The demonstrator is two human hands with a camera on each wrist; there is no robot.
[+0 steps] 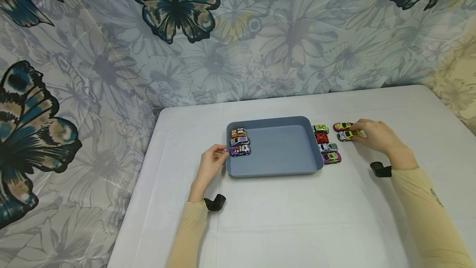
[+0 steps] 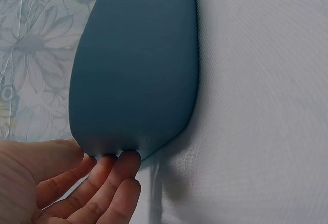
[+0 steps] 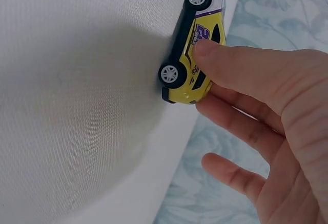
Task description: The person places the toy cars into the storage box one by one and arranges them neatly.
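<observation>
My left hand [image 1: 212, 163] grips the left end of a blue-grey tray [image 1: 275, 173]; in the left wrist view its thumb lies at the rim and its fingertips [image 2: 130, 160] touch the outer wall. Three toy cars stand in a column inside the tray's left end: an orange one [image 1: 239, 132], a silver one [image 1: 239, 140] and a purple one [image 1: 240, 150]. Right of the tray, my right hand [image 1: 377, 135] pinches a yellow and white toy car [image 3: 197, 55], the thumb on its side. Just behind that car is a red and yellow toy car [image 1: 341, 126].
Along the tray's right side stand several more toy cars: green [image 1: 320, 128], red [image 1: 321, 137], white [image 1: 328, 148] and purple-green [image 1: 332, 158]. All rest on a white-covered table [image 1: 282, 222]. A butterfly-patterned cloth [image 1: 260, 53] hangs behind the table and along its left.
</observation>
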